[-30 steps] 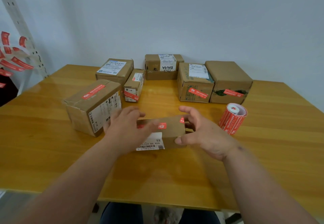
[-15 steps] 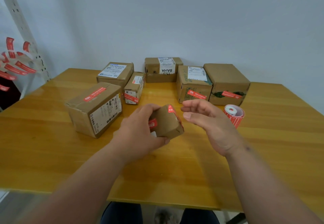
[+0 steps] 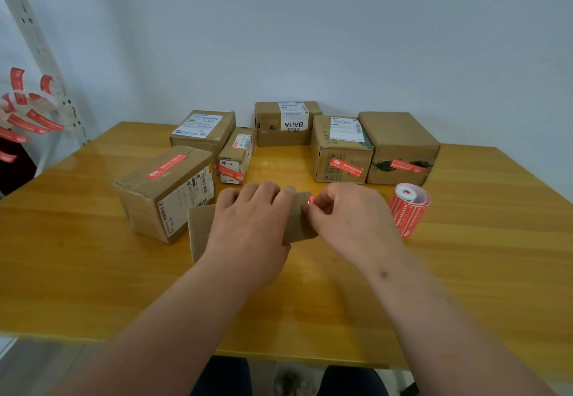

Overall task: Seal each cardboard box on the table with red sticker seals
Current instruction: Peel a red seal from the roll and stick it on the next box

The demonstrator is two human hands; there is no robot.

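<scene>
Pale wall rises behind the yellow wooden table where I work. At far left, loose red stickers hang from a white perforated rack post. On the table's left stands a big box with a red seal across its top. Behind it sit a labelled box and a narrow box with a red seal on its near end.

My left hand lies over the small box in front of me, fingers curled over its far edge, gripping it and covering most of it. My right hand meets the box's right end, thumb and fingertips pinching a red sticker seal at the upper corner there; the other fingers are curled in.

Farther back, a box printed BAHA stands at the rear centre. To its right, two more boxes touch side by side: one with a white label and a plain one, each with a red seal on its front. Just right of my right hand, the sticker roll stands upright.
</scene>
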